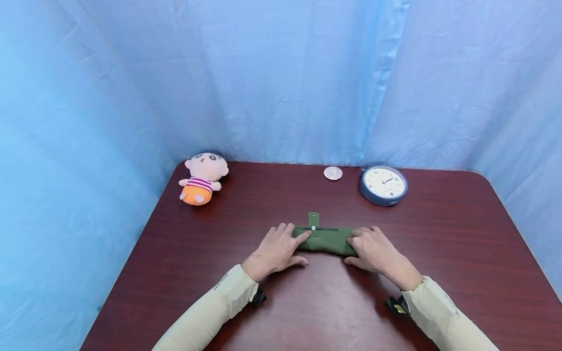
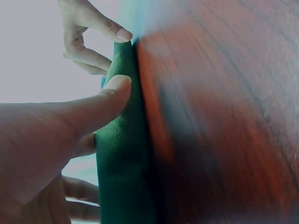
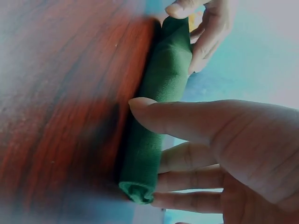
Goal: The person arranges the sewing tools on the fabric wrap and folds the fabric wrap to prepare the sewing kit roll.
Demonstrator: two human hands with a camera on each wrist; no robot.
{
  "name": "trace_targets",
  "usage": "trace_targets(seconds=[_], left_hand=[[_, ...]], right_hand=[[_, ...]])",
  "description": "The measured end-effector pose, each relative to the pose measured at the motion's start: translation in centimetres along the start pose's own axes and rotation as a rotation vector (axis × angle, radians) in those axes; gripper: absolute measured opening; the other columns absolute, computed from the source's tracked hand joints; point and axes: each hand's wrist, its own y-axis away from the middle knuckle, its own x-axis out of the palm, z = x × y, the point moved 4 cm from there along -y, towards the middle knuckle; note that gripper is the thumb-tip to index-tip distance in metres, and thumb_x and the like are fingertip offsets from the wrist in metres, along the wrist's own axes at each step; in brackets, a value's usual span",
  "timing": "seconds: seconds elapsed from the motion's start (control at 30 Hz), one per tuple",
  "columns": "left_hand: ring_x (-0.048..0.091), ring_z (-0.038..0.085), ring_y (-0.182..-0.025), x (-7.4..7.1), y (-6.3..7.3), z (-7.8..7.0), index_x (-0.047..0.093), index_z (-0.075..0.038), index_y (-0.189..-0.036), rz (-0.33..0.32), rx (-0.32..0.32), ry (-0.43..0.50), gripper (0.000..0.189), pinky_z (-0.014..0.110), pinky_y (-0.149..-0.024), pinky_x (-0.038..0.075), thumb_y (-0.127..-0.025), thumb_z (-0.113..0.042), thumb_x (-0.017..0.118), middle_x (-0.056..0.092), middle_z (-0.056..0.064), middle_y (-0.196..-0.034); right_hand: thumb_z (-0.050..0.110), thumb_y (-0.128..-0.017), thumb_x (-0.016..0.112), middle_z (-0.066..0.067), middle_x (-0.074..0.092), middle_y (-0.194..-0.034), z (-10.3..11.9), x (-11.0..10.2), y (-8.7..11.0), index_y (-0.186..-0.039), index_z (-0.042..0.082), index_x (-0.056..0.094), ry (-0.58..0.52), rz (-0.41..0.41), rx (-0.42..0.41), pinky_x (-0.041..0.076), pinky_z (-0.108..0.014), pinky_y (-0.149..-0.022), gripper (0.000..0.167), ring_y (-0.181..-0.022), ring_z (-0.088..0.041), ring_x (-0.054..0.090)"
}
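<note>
A green fabric pouch [image 1: 331,242], rolled into a long narrow bundle, lies crosswise on the table. From its back edge sticks out a short strap [image 1: 313,220] with a metal snap, near a dark slit and a small white tag. My left hand [image 1: 275,248] holds the left end, its index finger on top near the tag. On the other end, my right hand [image 1: 376,249] grips with the fingers over the top and back and the thumb at the front. The right wrist view shows the roll's coiled end [image 3: 137,192]; some fingertips are hidden behind the roll [image 2: 124,154].
At the back left of the brown table [image 1: 325,302] lies a plush doll [image 1: 202,180] in a striped top. A round silvery disc [image 1: 333,173] and a blue-rimmed clock [image 1: 384,184] are toward the back right. Blue curtains [image 1: 281,83] hang behind and beside the table.
</note>
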Motion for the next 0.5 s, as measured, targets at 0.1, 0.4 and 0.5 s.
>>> trace_targets(seconds=[0.1,0.4,0.5], left_hand=[[0.058,0.028,-0.123,0.2,-0.2,0.1,0.047,-0.029,-0.150,-0.028,0.033,0.014,0.069,0.041,-0.097,0.053,-0.092,-0.064,0.056,0.058,0.011,-0.137],[0.055,0.024,-0.136,1.2,-0.5,0.8,0.046,-0.024,-0.151,-0.052,0.111,0.077,0.053,0.041,-0.109,0.049,-0.101,-0.034,0.059,0.056,0.008,-0.148],[0.058,0.024,-0.134,1.3,-0.5,0.9,0.048,-0.023,-0.150,-0.075,0.116,0.075,0.051,0.041,-0.107,0.051,-0.101,-0.032,0.060,0.058,0.007,-0.146]], right_hand=[[0.046,-0.074,0.084,0.000,0.063,-0.076,-0.2,-0.3,-0.4,-0.083,0.012,0.074,-0.047,0.069,0.017,0.050,-0.045,-0.067,0.037,-0.073,-0.020,0.063],[0.039,-0.091,0.071,0.006,0.045,-0.054,-1.9,-1.5,-3.0,-0.056,0.019,0.047,-0.279,0.287,0.131,0.038,-0.033,-0.055,0.046,-0.054,-0.010,0.046],[0.035,-0.093,0.070,0.007,0.052,-0.057,-2.4,-1.5,-4.8,-0.066,0.018,0.064,-0.339,0.323,0.145,0.040,-0.031,-0.056,0.032,-0.056,-0.008,0.048]])
